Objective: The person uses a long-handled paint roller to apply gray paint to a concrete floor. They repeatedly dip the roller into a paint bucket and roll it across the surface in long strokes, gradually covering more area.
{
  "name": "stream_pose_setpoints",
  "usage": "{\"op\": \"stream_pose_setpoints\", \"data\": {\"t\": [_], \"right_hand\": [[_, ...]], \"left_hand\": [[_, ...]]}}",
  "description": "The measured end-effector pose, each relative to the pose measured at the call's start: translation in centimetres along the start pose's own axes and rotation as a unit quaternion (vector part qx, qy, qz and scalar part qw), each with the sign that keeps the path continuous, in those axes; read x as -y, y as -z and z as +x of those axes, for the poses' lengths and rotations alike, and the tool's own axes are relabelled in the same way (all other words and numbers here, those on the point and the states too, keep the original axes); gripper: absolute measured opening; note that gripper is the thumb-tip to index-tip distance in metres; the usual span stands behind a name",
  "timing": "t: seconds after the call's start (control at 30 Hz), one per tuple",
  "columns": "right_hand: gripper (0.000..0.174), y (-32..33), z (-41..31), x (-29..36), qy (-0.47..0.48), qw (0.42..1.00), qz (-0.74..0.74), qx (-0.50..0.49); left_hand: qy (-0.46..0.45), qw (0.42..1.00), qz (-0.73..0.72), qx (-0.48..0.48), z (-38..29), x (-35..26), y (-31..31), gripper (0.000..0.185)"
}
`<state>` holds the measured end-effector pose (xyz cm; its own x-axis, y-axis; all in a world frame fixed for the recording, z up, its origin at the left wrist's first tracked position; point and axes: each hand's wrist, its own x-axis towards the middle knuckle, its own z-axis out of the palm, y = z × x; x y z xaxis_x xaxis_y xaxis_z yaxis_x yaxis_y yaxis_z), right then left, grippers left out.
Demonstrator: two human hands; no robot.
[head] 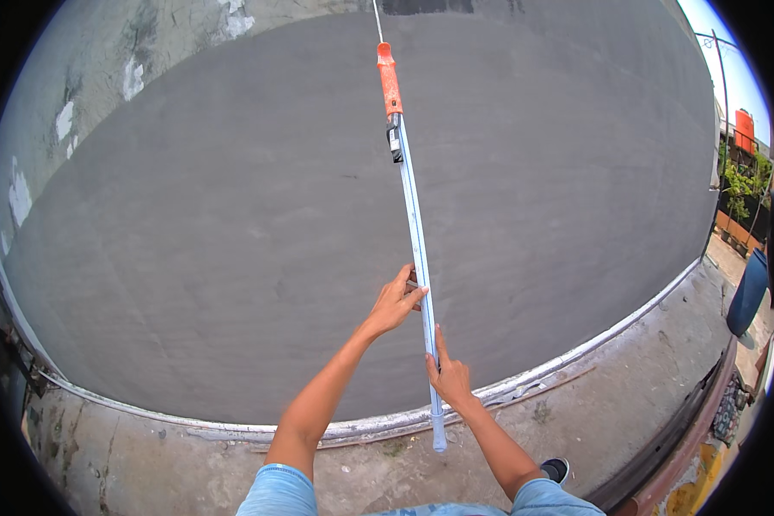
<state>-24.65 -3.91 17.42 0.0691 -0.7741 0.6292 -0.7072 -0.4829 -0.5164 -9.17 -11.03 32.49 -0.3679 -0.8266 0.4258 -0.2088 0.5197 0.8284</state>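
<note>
A long white pipe [411,219] with blue lines runs up the middle of the view, leaning along a large grey wall [264,193]. My left hand [393,303] grips it at about mid-length, thumb across the front. Lower down, my right hand [453,382] holds the same pipe, its index finger pointing up alongside. Black tape [395,142] binds an orange tool handle [390,80] to the upper end. From that handle a thin metal rod [378,22] leads out of the top of the view, so the tool's head is hidden. The pipe's flared bottom end [438,438] hangs free.
A darker patch [426,6] marks the wall at the top. Upper left, an older surface [148,39] shows flaking white spots. A white ledge [361,429] follows the wall's foot above concrete ground [193,477]. On the right stand a blue barrel [747,293] and a dark, curved-looking edge [658,426].
</note>
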Motion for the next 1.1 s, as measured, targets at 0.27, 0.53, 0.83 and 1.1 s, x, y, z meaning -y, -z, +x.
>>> {"op": "stream_pose_setpoints", "data": {"t": [0.27, 0.53, 0.83, 1.1], "right_hand": [[0.071, -1.7, -11.3, -3.0, -0.055, 0.996, 0.015, 0.062], [0.071, 3.2, -19.9, 0.0, -0.045, 0.994, 0.084, 0.047], [0.069, 5.8, -10.6, 3.0, -0.035, 0.996, 0.078, -0.013], [0.069, 2.3, -11.7, 0.0, -0.059, 0.997, 0.054, 0.013]], "left_hand": [[0.052, 0.997, -0.029, 0.049, -8.1, 5.2, -5.3, 0.053], [0.05, 0.993, -0.04, 0.101, -14.1, 0.8, -6.8, 0.048], [0.026, 0.997, -0.051, 0.058, -7.7, -4.0, -4.2, 0.055], [0.033, 0.999, -0.026, 0.024, -7.4, -0.5, -4.7, 0.056]]}}
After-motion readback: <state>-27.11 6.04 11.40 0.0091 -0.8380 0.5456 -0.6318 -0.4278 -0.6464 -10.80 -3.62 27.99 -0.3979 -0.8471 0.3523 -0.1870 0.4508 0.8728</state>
